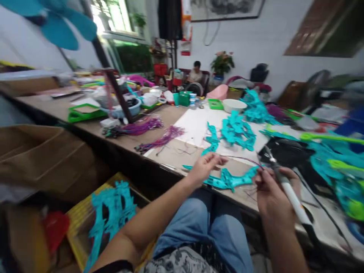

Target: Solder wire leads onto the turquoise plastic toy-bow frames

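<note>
A thin dark wire (245,158) stretches between my two hands above the table's front edge. My left hand (207,167) is closed in a pinch at its left end. My right hand (273,191) has the other end at its fingertips and also grips a soldering iron (294,197) with a white handle, its metal tip pointing up and left. Just below the wire, a teal plastic bow-shaped part (227,179) lies on the table near the edge. Further teal parts (237,131) are piled behind it. A teal piece (212,138) lies behind my left hand.
Bundles of purple-red wires (160,139) lie to the left. A yellow crate (76,231) with teal parts stands at lower left. A dark post (113,79) rises at the table edge. Teal and lime parts (327,159) crowd the right. A person (195,74) sits at the back.
</note>
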A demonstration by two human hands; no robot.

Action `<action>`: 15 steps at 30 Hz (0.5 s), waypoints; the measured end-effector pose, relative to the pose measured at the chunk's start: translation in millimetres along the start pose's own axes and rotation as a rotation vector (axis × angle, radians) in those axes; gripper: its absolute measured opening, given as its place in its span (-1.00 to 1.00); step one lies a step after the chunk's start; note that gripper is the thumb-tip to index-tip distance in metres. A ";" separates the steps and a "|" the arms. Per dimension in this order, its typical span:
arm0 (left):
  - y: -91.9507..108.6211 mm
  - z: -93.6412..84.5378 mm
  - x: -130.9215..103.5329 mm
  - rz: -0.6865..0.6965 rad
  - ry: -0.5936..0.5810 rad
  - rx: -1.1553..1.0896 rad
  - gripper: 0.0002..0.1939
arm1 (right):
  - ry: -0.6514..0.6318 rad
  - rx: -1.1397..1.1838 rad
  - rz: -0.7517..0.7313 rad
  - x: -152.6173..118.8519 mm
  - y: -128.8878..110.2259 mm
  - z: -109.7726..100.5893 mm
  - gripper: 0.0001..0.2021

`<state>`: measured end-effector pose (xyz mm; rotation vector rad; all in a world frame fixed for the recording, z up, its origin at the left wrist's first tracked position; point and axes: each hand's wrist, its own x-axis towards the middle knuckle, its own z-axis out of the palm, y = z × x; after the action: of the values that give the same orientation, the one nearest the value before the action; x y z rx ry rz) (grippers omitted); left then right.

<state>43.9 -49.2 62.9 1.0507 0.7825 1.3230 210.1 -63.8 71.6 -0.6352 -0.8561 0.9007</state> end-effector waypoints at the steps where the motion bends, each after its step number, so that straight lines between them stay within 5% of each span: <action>1: -17.1 0.8 -4.9 -0.042 0.007 -0.095 -0.51 | -0.024 0.032 0.032 3.1 6.0 4.7 -0.54; 4: -58.3 10.6 -16.4 -0.211 -0.011 -0.333 -0.38 | -0.115 0.101 0.159 6.6 23.9 24.0 -0.53; 6: -65.9 12.3 -24.2 -0.295 -0.033 -0.369 -0.35 | -0.163 0.091 0.214 6.7 32.9 35.9 -0.55; 10: -39.1 -15.0 -31.4 -0.324 -0.018 -0.312 -0.42 | -0.193 -0.027 0.244 15.7 48.1 43.0 -0.56; 15: -18.8 -41.5 -31.0 -0.495 -0.121 -0.259 -0.56 | -0.170 -0.209 0.146 21.2 61.2 18.6 -0.63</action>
<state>9.0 -72.2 27.0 0.6667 0.7010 0.8978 176.9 -13.5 41.4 -0.8192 -1.0764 1.0155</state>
